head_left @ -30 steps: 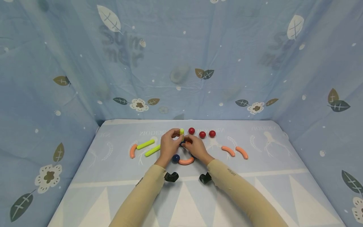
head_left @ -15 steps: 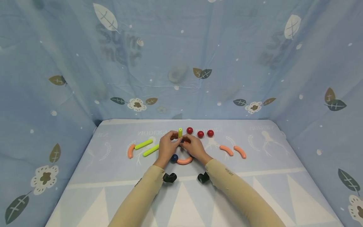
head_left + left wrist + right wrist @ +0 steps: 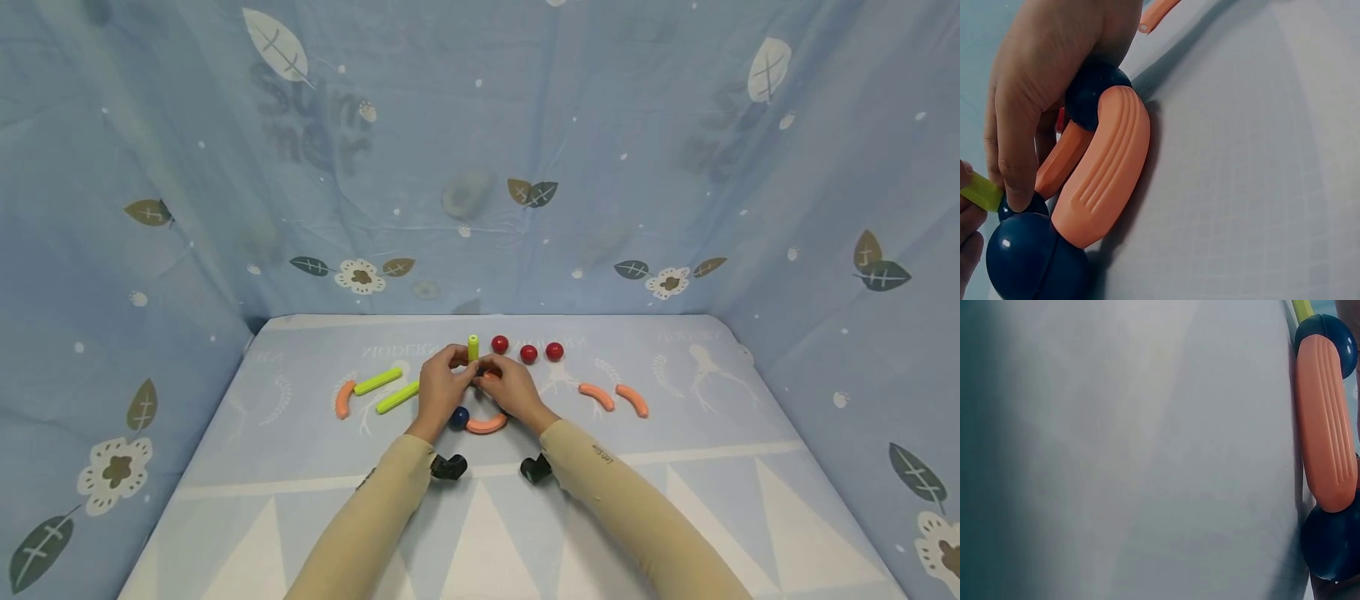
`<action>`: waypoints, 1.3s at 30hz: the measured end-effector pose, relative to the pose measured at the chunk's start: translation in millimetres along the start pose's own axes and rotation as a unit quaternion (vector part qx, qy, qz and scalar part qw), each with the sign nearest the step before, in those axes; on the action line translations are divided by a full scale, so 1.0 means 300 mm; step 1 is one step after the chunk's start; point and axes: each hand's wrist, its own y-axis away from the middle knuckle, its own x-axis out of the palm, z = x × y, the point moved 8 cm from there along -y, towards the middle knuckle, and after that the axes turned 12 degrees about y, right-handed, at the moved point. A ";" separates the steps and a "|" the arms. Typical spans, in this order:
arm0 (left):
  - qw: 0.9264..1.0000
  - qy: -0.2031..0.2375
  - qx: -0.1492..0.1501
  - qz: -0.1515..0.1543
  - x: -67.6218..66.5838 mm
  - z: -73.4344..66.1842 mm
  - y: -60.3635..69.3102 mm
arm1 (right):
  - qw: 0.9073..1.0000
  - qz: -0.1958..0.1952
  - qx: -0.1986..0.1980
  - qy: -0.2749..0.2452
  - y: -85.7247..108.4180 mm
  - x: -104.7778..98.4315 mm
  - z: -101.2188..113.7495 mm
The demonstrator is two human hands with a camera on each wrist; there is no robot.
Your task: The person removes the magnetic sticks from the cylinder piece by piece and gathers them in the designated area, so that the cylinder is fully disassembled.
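In the head view my left hand [image 3: 444, 385] holds a yellow-green rod [image 3: 473, 347], which stands upright. The left wrist view shows the rod's end [image 3: 982, 192] against a dark blue ball [image 3: 1022, 207]. My right hand [image 3: 516, 390] pinches that ball with its fingertips. The ball belongs to a ring of blue balls and curved orange pieces. An orange piece [image 3: 487, 424] and another blue ball [image 3: 459, 418] form its near side. Part of the ring is hidden under my hands. The right wrist view catches an orange piece [image 3: 1327, 425] between two blue balls.
To the left lie two yellow-green rods [image 3: 378, 381] and a curved orange piece [image 3: 345, 399]. Several red balls [image 3: 528, 354] sit behind my hands. On the right are two more orange pieces [image 3: 632, 400]. Patterned blue cloth [image 3: 480, 167] walls the table's back and sides.
The head view has shifted slightly. My left fingers have slid a little lower along the rod, so more of it sticks up above them. My right hand keeps its pinch on the ball.
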 end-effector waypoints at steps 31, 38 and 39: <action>1.000 0.022 -0.008 -0.001 -0.090 -0.025 0.027 | 1.000 0.003 0.011 -0.025 0.002 -0.002 -0.002; 1.000 -0.012 -0.007 -0.002 -0.141 -0.020 0.058 | 1.000 0.006 0.011 -0.022 0.002 0.003 -0.007; 1.000 -0.019 -0.008 -0.001 -0.148 -0.017 0.063 | 1.000 0.007 0.011 -0.022 0.002 0.003 -0.007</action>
